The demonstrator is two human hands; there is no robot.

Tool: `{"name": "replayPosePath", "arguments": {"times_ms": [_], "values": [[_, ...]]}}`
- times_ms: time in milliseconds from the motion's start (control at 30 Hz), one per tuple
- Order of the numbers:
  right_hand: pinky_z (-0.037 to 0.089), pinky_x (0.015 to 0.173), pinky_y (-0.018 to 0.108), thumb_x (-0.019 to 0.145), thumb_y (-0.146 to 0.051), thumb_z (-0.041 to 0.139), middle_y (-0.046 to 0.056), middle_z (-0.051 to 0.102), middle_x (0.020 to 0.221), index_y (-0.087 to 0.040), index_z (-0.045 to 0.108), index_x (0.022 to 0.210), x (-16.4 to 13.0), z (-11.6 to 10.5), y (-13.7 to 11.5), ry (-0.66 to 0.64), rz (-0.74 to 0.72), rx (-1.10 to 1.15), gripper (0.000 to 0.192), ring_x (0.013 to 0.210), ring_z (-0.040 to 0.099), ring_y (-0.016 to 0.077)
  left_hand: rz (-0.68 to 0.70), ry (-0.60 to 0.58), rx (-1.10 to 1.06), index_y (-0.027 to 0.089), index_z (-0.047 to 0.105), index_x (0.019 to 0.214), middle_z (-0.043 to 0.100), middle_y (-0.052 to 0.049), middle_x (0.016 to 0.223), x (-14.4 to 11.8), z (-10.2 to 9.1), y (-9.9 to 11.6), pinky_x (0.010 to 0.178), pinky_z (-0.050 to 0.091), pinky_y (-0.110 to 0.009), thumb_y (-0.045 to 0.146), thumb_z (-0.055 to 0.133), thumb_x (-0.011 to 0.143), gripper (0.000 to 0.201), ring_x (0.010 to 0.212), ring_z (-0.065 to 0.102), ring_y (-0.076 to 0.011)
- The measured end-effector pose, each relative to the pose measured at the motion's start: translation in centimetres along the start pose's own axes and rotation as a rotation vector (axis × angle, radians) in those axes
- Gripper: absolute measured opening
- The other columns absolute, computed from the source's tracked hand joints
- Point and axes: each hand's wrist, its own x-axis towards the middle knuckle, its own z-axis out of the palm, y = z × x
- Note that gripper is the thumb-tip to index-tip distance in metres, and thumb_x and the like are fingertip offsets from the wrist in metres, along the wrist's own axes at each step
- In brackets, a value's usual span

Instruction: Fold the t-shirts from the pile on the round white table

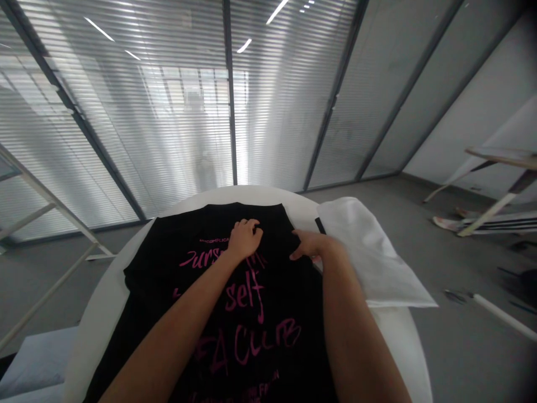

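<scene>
A black T-shirt [146, 252] with pink brush-style lettering lies spread out, front up, its collar end at the far side. My left hand [245, 238] rests on the upper chest of the shirt, fingers slightly bent and thumb apart, holding nothing. At the shirt's right sleeve edge, my right hand [312, 245] has thumb and fingers closed on the black fabric. My forearms cover part of the lettering. Beside my right hand lies a white folded cloth or bag [364, 246], with a small black strip at its left edge.
The round white table [260, 195] carries the shirt and the white piece. A white metal frame [54, 201] stands at left, above pale sheets [42, 358]. A wooden-topped table [503, 157] is at far right. Glass partitions with blinds [180, 112] rise behind.
</scene>
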Motion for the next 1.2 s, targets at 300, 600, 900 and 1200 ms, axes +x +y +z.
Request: {"name": "replayPosePath", "arguments": {"times_ms": [300, 600, 900, 1200], "values": [[0.053, 0.052, 0.031, 0.077, -0.014, 0.055, 0.008, 0.068, 0.093, -0.026, 0.049, 0.134, -1.0, -1.5, 0.9, -0.091, 0.102, 0.193, 0.059, 0.065, 0.065, 0.0206, -0.175, -0.179, 0.284, 0.023, 0.064, 0.119, 0.057, -0.017, 0.123, 4.0, 2.6, -0.2, 0.094, 0.04, -0.048, 0.049, 0.04, 0.087, 0.048, 0.116, 0.051, -0.0347], [0.051, 0.051, 0.024, 0.081, -0.022, 0.061, 0.0, 0.056, 0.081, -0.022, 0.053, 0.103, -2.9, -2.8, -0.6, -0.096, -0.001, 0.181, 0.024, 0.062, 0.055, 0.0118, -0.176, -0.161, 0.173, 0.023, 0.069, 0.109, 0.059, -0.016, 0.124, 7.6, 2.4, 0.1, 0.096, 0.038, -0.054, 0.048, 0.039, 0.088, 0.044, 0.118, 0.051, -0.0379], [0.054, 0.056, 0.029, 0.071, -0.011, 0.062, -0.002, 0.057, 0.078, -0.021, 0.056, 0.089, -1.9, -2.3, 0.3, -0.218, -0.059, 0.146, 0.022, 0.063, 0.058, 0.0135, -0.045, -0.271, -0.084, 0.036, 0.049, 0.138, 0.057, -0.007, 0.136, 12.4, 6.0, 3.2, 0.101, 0.034, -0.061, 0.045, 0.049, 0.088, 0.051, 0.126, 0.048, -0.0363], [0.054, 0.055, 0.027, 0.075, -0.009, 0.056, 0.004, 0.062, 0.091, -0.024, 0.055, 0.111, -2.8, -3.1, 0.9, -0.114, 0.001, 0.185, 0.039, 0.068, 0.06, 0.0157, 0.043, -0.258, -0.312, 0.018, 0.072, 0.114, 0.072, -0.006, 0.113, 15.6, 7.4, 4.5, 0.097, 0.047, -0.031, 0.014, 0.049, 0.085, 0.037, 0.102, 0.065, -0.0191]]}}
